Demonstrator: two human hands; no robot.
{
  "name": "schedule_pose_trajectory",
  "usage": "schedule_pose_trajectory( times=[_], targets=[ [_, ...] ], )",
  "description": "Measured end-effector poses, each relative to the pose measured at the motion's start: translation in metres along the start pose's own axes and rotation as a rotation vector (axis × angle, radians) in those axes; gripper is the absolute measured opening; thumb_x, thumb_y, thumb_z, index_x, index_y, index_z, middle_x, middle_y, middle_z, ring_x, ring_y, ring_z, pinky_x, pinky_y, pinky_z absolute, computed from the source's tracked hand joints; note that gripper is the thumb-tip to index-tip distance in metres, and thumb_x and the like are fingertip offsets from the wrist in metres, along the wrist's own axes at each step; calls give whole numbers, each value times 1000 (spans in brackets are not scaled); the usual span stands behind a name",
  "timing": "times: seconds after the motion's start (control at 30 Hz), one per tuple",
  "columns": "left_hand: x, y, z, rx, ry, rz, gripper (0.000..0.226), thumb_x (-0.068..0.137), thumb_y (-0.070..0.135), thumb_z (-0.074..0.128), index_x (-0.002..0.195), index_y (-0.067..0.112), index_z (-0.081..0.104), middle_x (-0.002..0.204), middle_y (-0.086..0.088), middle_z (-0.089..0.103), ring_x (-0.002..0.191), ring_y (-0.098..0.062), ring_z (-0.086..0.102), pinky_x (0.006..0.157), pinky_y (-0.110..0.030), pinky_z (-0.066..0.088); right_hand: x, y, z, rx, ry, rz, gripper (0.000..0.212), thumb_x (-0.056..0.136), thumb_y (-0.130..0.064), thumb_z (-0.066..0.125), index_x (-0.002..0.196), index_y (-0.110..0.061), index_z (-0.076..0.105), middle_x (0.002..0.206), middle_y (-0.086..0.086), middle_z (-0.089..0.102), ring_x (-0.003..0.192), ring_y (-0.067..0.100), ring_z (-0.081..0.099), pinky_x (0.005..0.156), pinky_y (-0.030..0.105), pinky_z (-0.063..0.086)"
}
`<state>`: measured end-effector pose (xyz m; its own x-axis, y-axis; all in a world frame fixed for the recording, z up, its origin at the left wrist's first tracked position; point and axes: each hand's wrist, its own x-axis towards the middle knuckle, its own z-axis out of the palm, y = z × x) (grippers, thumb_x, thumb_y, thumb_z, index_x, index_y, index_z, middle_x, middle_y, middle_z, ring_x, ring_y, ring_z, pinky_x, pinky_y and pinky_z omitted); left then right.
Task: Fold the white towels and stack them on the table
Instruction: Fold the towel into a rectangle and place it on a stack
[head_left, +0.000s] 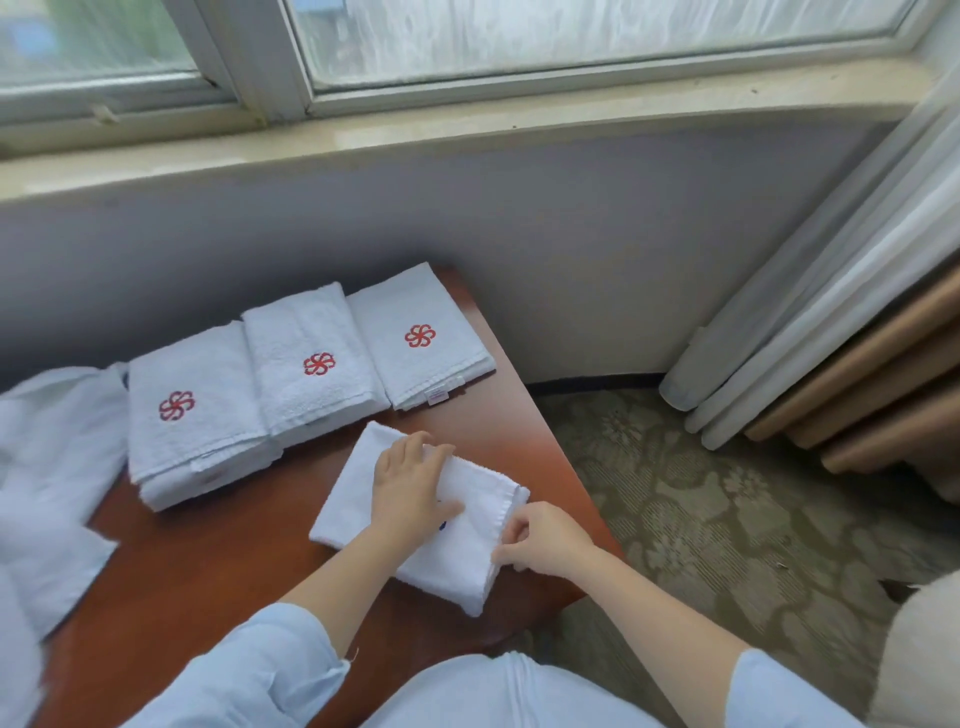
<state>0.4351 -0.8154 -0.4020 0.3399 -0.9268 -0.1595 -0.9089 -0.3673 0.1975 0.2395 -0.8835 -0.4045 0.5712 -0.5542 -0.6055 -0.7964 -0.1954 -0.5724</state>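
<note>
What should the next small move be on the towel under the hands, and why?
Probably pull the pinched edge flush with the layers beneath. The left hand presses flat on the folded towel, the right hand pinches its right edge, where the layers look slightly uneven; squaring it seems due before stacking.

The front towel (349, 500) is white terry cloth, nubby and matt, with a stitched hem. The table (208, 561) shows reddish wood, smooth and glossy, and the carpet (727, 519) looks woven and matt.
</note>
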Motion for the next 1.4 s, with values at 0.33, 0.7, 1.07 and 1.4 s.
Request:
schedule_pose_trajectory(
  times=[0.33,0.7,1.07,1.4],
  targets=[
    [-40,-43,6,63,-376,-134,124,73,79,58,154,27,-19,160,-2,-29,146,-27,-30,116,-57,-10,-3,-55,2,190,-513,-86,23,90,-33,63,109,-20,67,86,1,77,81,17,75,65,23,58],
    [-73,-82,-12,87,-478,225,124,70,52,80,155,37,-9,162,4,-23,147,-19,-27,116,-47,-15,31,-73,21,-532,-82,-400,97,87,-26,66,157,-34,0,165,-12,-9,152,17,-1,119,41,25],
    [-103,-96,0,73,-368,-212,137,63,65,76,153,31,-22,154,-10,-40,144,-30,-34,120,-48,-9,31,-72,40,-475,-239,-266,121,74,-32,81,156,-34,-8,162,-16,-18,151,24,1,117,47,28],
    [-122,-92,7,-630,-438,-437,125,73,22,80,150,50,-14,130,2,45,87,-14,60,83,-33,56,25,-63,37,44,-325,-92,106,78,-14,78,156,-39,10,151,-5,9,132,22,27,109,33,31]
  ],
)
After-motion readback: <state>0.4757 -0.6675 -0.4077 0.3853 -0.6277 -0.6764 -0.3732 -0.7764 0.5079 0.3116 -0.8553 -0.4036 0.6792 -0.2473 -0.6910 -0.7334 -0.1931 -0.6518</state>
